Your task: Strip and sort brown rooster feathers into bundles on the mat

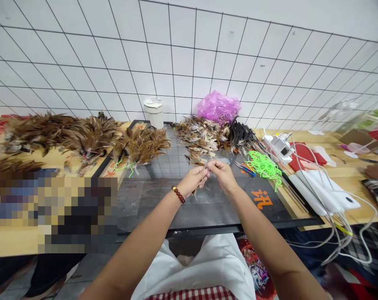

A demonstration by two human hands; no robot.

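My left hand (193,180), with a red bead bracelet at the wrist, and my right hand (222,174) meet over the dark cutting mat (164,208). Both are pinched closed on a small bunch of brown feathers (197,191) held between them; feather tips hang below my left hand. Just beyond my hands lies a loose pile of brown and white feathers (200,137). Dark feathers (240,135) lie to its right.
Brown feather bundles (140,146) and larger heaps (51,133) lie to the left. A white lidded cup (153,111), a pink plastic bag (218,107), neon green cord (264,164), a white power strip (279,146), white devices with cables (320,191), another person's hand (376,171) far right.
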